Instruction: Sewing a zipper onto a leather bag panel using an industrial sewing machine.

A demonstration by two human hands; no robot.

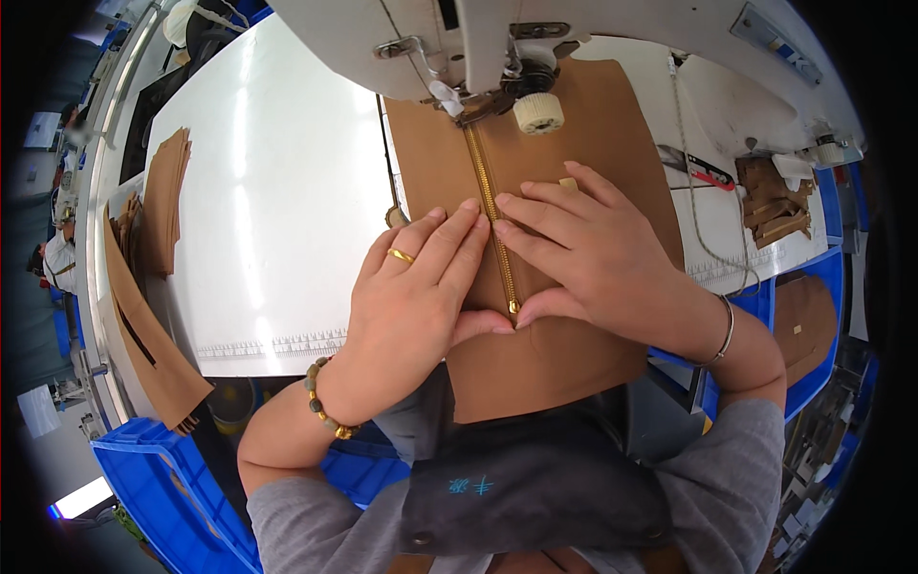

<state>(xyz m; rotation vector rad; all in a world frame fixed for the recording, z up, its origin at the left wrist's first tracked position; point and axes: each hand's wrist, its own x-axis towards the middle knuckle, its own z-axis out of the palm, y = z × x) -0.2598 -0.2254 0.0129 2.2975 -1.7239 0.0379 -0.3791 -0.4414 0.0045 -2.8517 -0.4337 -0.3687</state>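
Observation:
A brown leather-like panel lies under the sewing machine, its near end hanging over the table edge toward my lap. A gold-toothed zipper runs along it from the needle area to a gold slider near my thumbs. My left hand rests flat on the panel left of the zipper, fingertips close to the teeth. On the other side my right hand lies with fingers stretched and spread, its fingertips beside the teeth. Both thumbs point inward and nearly meet by the slider. Neither hand grips anything visible.
Brown cut pieces are stacked on the table's left, with a long strip beside them. Red-handled scissors and a pile of brown scraps lie at right. Blue bins stand lower left and right.

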